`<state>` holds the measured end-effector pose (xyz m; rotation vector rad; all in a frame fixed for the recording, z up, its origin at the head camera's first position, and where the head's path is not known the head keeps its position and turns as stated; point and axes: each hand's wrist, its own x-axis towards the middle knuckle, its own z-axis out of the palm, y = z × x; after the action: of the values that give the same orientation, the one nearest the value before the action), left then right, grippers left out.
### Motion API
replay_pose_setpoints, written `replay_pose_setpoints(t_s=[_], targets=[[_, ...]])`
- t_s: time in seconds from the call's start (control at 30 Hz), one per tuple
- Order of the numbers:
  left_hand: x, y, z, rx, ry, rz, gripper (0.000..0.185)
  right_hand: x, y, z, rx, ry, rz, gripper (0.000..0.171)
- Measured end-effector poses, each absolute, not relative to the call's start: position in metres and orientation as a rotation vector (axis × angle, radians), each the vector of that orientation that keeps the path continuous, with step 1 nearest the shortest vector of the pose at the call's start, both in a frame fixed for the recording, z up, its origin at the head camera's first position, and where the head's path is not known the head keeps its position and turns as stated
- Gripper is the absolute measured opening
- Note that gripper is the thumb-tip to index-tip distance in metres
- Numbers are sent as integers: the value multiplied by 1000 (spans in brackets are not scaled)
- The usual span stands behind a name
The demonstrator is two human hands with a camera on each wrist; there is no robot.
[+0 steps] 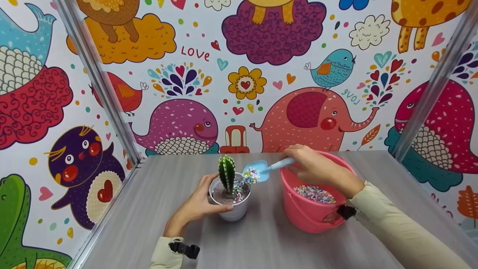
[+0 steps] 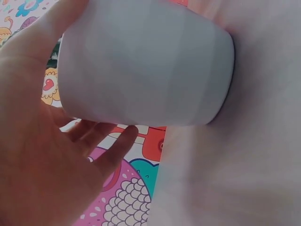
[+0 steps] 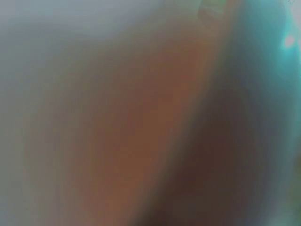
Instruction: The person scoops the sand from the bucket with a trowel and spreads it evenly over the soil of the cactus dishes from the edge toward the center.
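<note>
My left hand holds a white pot at its rim, thumb at the front and fingers behind. A small green cactus stands upright in it, with colourful pebbles covering part of the surface on its right. From the left wrist view, the pot appears sideways, its base on the table. The right hand grips the handle of a light blue toy shovel. Multicoloured pebbles lie on its blade, which hangs over the pot's right rim. Blur hides nearly everything in the right wrist view.
Beneath the right forearm stands a pink bucket, partly filled with the same colourful pebbles. The grey wood-grain table meets cartoon-printed panels at the back and sides, with metal posts at the corners.
</note>
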<state>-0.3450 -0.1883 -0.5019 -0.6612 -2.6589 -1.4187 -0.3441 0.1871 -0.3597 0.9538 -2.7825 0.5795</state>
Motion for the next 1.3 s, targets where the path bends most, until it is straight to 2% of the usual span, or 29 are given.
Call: replay_pose_setpoints(t_s=[0.83,1.3], targets=[[-341,-185,-500,-598,-2701,-1400,115,-341,177,-363,941,-2710,509,32],[-344,-191,-498,-627,-2665,-1419,110,-340,173,-363,960,-2682,497,29]])
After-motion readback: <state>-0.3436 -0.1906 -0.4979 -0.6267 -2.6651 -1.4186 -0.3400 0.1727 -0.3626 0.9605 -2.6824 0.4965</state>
